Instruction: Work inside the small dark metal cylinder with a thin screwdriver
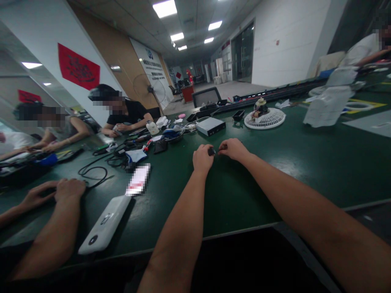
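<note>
Over the dark green table [171, 203], my left hand [203, 158] is closed around a small black object [211, 151], whose end shows beside the thumb. My right hand [233, 149] is just to its right, with thumb and fingers pinched together. Something small and dark shows at those fingertips, too small to name. A narrow gap separates the two hands. Beyond them lie a grey-white box [210, 126] and a small black tray [238, 115].
A white fan part [264, 119] lies at the back. White power bank-like device [105, 224] and lit phone [139, 179] lie to the left, beside another person's hands [69, 189]. Cables [97, 173] and tools clutter the left. White plastic-wrapped item [330, 103] stands right. Other people sit across.
</note>
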Available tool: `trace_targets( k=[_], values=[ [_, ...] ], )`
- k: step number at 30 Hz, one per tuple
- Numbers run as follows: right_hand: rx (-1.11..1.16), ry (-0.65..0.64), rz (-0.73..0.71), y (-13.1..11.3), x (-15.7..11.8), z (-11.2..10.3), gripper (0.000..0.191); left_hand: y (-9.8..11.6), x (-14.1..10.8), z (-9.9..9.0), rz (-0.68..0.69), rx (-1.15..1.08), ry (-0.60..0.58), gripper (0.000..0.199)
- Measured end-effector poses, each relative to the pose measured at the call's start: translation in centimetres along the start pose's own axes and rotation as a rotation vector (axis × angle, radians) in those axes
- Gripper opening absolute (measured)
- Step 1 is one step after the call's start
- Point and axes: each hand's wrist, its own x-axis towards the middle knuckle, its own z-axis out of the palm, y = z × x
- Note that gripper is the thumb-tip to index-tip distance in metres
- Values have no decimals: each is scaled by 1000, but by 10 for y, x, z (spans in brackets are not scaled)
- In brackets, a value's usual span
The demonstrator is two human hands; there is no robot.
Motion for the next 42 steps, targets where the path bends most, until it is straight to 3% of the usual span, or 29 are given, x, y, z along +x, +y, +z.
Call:
trace_targets(
  k=[12,27,31,37,39,42],
  values=[
    [57,92,-140,-1,0,2,17,2,2,-5,126,-81,-58,35],
    [72,156,-56,-8,-5,2,13,1,3,-2,176,-134,-37,35],
    [69,301,-153,-9,-4,4,9,1,3,-1,124,-162,25,30],
    [266,558,-276,-17,-8,-4,25,-1,2,1,20,-157,79,29],
    [365,633,-240,-20,-9,-5,31,-3,2,3,-17,-156,98,27],
    [638,641,-53,-20,-8,-1,50,-5,3,5,-49,-151,124,27]
  ],
)
